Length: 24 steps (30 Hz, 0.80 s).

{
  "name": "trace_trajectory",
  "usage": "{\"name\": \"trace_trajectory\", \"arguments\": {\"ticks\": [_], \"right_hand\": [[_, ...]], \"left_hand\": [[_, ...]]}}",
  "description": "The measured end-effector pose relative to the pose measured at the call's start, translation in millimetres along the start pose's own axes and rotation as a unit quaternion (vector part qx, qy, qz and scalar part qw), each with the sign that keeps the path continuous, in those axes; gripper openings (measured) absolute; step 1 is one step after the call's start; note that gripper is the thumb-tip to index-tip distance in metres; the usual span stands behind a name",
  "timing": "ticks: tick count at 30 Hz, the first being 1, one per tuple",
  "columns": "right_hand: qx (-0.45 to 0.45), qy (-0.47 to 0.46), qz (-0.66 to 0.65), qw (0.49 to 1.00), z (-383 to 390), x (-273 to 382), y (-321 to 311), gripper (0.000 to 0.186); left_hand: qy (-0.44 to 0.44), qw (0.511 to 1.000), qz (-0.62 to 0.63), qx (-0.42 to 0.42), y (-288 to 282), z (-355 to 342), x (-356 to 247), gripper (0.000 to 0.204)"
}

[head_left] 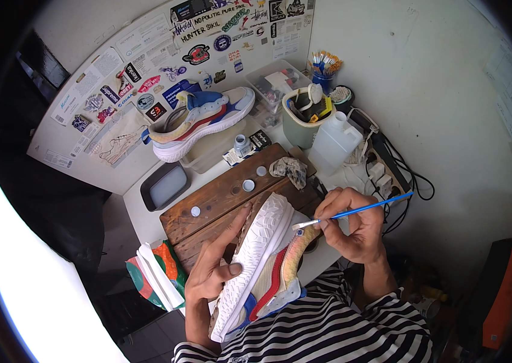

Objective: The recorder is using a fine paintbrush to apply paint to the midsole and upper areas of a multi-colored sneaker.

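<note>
My left hand [213, 269] is wrapped round a sneaker [271, 266], its thumb on the white textured sole and its fingers along the far side. The shoe is tilted, with the sole's edge turned up; its upper mixes yellow, red, blue and cream. Pinched in my right hand [352, 227] is a paintbrush [368, 207] with a blue handle. The brush's pale flat bristles are at the shoe's upper, close to the sole; whether they touch cannot be made out. Beyond the shoe, small round lids [248, 186] lie on a dark wooden board [207, 202].
A matching sneaker [201, 121] rests on a clear plastic box [207, 151] at the back. Nearby stand an opened small jar [242, 144], a grey tray [165, 186], a crumpled rag [290, 171], a white jug [334, 142], a green bucket [298, 130] and a tissue pack [158, 275].
</note>
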State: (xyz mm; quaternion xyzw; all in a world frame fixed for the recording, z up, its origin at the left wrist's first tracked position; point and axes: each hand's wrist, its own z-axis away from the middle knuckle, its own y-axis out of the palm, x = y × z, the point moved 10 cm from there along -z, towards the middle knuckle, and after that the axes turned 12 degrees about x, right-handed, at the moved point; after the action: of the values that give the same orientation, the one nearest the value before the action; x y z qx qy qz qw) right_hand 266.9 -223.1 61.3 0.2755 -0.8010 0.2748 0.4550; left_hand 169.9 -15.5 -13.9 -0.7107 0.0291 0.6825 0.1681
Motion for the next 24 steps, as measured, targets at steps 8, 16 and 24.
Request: {"name": "trace_trajectory", "arguments": {"ticks": [8,16,24], "right_hand": [[0.035,-0.040,-0.013,0.998,-1,7,10,0.015],[-0.013,0.015,-0.018,1.000,1,-12,-6,0.010],[0.036,-0.031,-0.022,0.999,0,5,13,0.015]], "left_hand": [[-0.004,1.000,0.014,-0.003,1,1,1,0.109],[-0.012,1.000,0.001,-0.007,0,2,8,0.111],[0.052,0.998,-0.023,-0.002,0,0,-5,0.111]]}}
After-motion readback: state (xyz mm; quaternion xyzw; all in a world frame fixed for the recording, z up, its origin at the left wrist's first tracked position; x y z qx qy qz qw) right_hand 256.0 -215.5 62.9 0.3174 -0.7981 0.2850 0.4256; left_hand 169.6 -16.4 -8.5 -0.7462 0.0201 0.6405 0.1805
